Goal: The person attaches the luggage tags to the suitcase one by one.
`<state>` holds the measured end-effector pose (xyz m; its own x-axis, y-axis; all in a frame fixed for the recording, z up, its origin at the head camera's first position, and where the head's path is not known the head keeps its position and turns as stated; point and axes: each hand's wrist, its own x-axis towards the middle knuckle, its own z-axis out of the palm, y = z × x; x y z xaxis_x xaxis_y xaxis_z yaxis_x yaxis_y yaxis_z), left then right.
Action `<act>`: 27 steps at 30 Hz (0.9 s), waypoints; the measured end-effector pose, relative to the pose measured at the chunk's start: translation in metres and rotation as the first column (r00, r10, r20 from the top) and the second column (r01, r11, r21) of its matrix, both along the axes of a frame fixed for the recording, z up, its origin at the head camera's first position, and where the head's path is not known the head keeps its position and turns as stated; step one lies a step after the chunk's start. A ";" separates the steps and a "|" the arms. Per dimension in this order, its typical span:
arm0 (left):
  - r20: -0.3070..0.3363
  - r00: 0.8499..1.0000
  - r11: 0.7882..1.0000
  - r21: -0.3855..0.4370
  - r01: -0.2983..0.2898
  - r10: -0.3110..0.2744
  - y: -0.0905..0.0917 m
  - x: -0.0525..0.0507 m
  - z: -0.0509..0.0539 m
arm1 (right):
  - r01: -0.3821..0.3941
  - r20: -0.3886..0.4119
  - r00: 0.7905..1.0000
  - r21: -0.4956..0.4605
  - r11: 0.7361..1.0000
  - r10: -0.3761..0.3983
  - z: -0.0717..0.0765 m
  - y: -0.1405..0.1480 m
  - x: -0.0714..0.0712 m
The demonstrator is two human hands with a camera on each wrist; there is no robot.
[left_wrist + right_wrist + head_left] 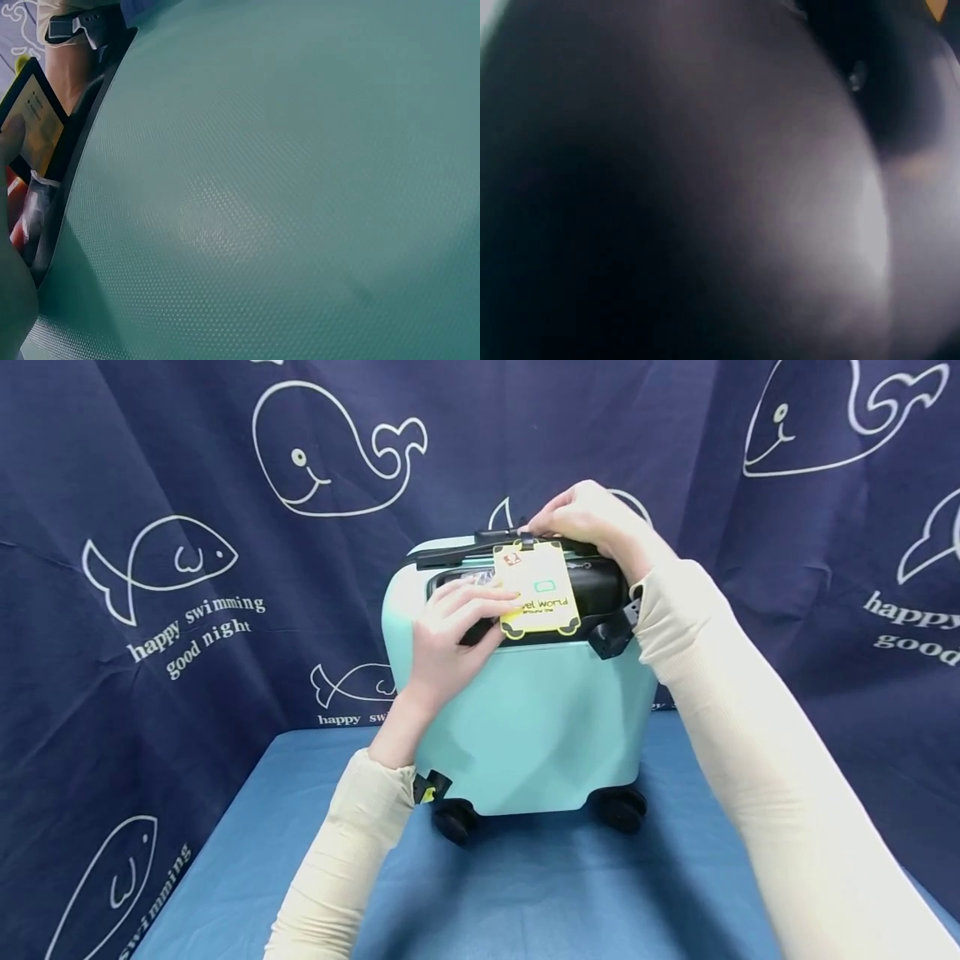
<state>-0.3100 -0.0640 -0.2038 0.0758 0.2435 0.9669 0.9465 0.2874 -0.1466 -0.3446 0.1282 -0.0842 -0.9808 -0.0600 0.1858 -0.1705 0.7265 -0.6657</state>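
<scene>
A mint-green suitcase (525, 727) stands upright on its wheels, with a black recessed front panel at the top. A luggage tag (543, 597), cream with a yellow edge and shaped like a small suitcase, hangs by the black top handle (442, 558). My left hand (452, 639) pinches the tag's left edge between thumb and fingers. Up at the handle, my right hand (588, 518) pinches the tag's short black strap (527, 540) with its fingertips. In the left wrist view the tag (41, 124) shows beside the green shell (262, 187). The right wrist view is dark and blurred.
The suitcase rests on a blue cloth-covered surface (487, 902). A dark blue curtain (187, 677) with white whale and fish drawings hangs behind and to the sides. Black wheels (618, 810) show under the suitcase.
</scene>
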 end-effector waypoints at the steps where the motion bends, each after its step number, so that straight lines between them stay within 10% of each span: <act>1: 0.008 1.000 1.000 0.000 -0.001 0.001 0.001 0.000 -0.001 | -0.006 -0.019 1.000 -0.008 1.000 0.006 -0.001 0.001 0.000; 8: 0.063 0.998 1.000 -0.024 -0.015 0.016 0.004 0.002 0.002 | -0.016 -0.237 0.971 0.058 0.998 0.029 -0.009 0.002 -0.002; 17: 0.133 0.968 0.977 -0.004 -0.215 0.214 -0.015 0.006 -0.004 | 0.079 -0.514 0.854 0.279 0.957 0.080 -0.016 0.012 0.017; 19: 0.159 0.955 0.966 0.025 -0.258 0.251 -0.025 0.008 -0.008 | 0.077 -0.607 0.788 0.265 0.961 0.104 -0.024 0.022 0.027; 25: 0.293 0.913 0.947 0.060 -0.314 0.284 -0.066 0.023 -0.031 | 0.039 -0.864 0.493 0.142 0.989 0.105 -0.071 0.056 0.058; 27: 0.335 0.893 0.944 0.028 -0.329 0.301 -0.079 0.029 -0.038 | 0.037 -0.900 0.434 0.070 0.997 0.047 -0.088 0.067 0.065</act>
